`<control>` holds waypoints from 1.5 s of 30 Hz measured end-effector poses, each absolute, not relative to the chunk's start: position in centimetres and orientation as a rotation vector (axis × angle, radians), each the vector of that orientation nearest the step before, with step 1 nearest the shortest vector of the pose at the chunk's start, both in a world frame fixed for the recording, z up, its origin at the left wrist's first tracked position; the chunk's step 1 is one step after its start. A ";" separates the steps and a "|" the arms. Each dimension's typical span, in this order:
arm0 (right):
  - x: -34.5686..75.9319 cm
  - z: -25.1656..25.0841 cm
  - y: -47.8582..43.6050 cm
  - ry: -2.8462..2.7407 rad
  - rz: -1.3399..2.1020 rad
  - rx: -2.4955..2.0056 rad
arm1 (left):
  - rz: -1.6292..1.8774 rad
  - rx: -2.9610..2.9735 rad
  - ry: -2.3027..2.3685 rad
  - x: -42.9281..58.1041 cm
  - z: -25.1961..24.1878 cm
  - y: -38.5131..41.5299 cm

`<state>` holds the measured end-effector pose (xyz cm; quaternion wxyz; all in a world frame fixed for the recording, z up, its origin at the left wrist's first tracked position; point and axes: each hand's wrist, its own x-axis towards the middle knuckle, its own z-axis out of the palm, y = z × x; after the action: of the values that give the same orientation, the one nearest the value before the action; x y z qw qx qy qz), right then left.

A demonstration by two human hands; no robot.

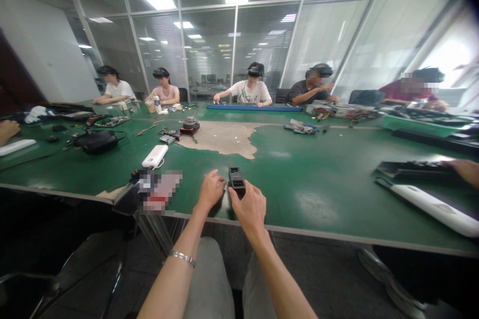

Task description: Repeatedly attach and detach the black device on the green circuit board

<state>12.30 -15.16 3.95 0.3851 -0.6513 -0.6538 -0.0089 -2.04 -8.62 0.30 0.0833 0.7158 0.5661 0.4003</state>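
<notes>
A small dark grey and black boxy device (236,177) with recessed slots on its top face is at the near edge of the green table. My right hand (250,204) is closed around its lower end, thumb on the left side. Just left of the device is my left hand (211,189), with fingers loosely bent and apart. Nothing shows in that hand, and a narrow gap separates its fingertips from the device. What the device is exactly cannot be made out.
On the green table (284,179), a white power bank (154,156) with a cable lies left of my hands. A black pouch (98,140) and an orange-black device (190,126) lie farther off. A long white casing (437,207) is at right. Several people sit opposite.
</notes>
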 end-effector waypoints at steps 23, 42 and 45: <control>12.7 2.5 -15.0 -1.647 0.075 -1.662 | 1.154 2.120 1.707 -1.9 0.5 -8.7; 12.4 2.6 -15.3 -1.606 0.048 -1.690 | 1.137 2.126 1.714 -1.8 0.6 -8.7; 12.3 2.3 -15.1 -1.575 0.034 -1.690 | 1.133 2.121 1.713 -1.8 0.6 -8.7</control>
<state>12.31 -15.15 2.26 0.4040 -0.6691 -0.6236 0.0133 -1.83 -8.70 0.61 0.0947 0.7152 0.5775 0.3820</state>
